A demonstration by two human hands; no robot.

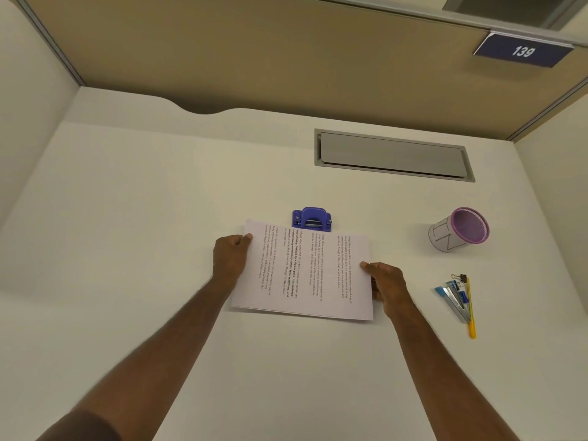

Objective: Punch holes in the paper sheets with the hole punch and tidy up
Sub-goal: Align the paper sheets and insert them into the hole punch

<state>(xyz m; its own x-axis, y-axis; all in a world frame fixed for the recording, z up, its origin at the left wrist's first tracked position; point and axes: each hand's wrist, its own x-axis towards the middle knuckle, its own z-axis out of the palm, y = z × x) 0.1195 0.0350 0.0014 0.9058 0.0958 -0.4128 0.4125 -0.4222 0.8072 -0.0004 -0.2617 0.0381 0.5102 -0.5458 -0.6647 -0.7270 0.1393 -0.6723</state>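
Printed paper sheets (305, 275), held level above the desk (159, 218), are pinched at their side edges by the left hand (230, 256) and the right hand (386, 283). Their far edge is set against the blue hole punch (311, 218). Farther right, stationery (458, 297) and a purple-rimmed pen cup (458, 229) are placed.

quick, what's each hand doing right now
Left hand: grips the left edge of the paper sheets.
Right hand: grips their right edge.
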